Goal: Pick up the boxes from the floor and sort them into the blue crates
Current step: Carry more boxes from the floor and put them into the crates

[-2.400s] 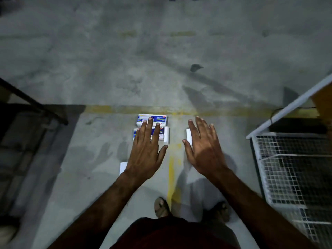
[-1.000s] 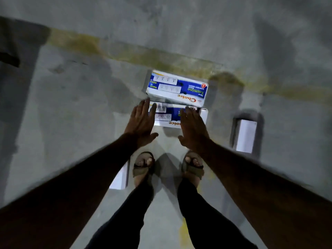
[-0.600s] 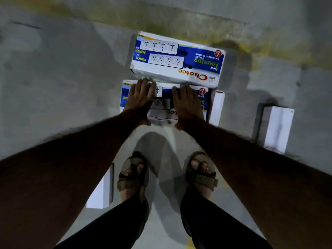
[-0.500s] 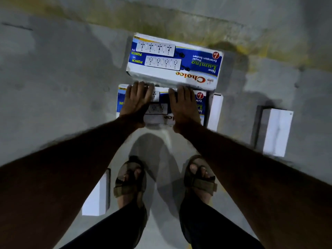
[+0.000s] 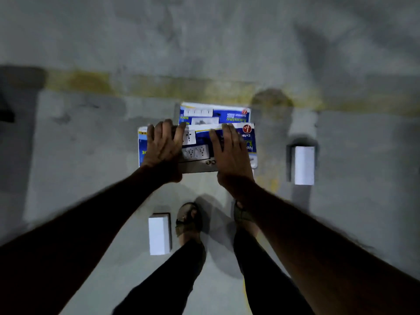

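A blue-and-white extension-socket box (image 5: 198, 147) is lifted off the concrete floor, held from above by both hands. My left hand (image 5: 164, 147) grips its left part and my right hand (image 5: 230, 153) grips its right part, fingers curled over the far edge. A second box of the same kind (image 5: 229, 114) lies on the floor just beyond, partly hidden by the held one. A small white box (image 5: 303, 164) stands on the floor to the right. Another white box (image 5: 159, 234) lies beside my left foot. No blue crate is in view.
A worn yellow line (image 5: 159, 87) crosses the grey concrete floor beyond the boxes. My sandalled feet (image 5: 189, 220) stand just behind the held box. A dark object's edge (image 5: 6, 110) shows at the far left. The picture is blurred by motion.
Both hands have closed on the nearer blue box and raised it off the floor, so it now overlaps the farther box. The view has pulled back from the floor.
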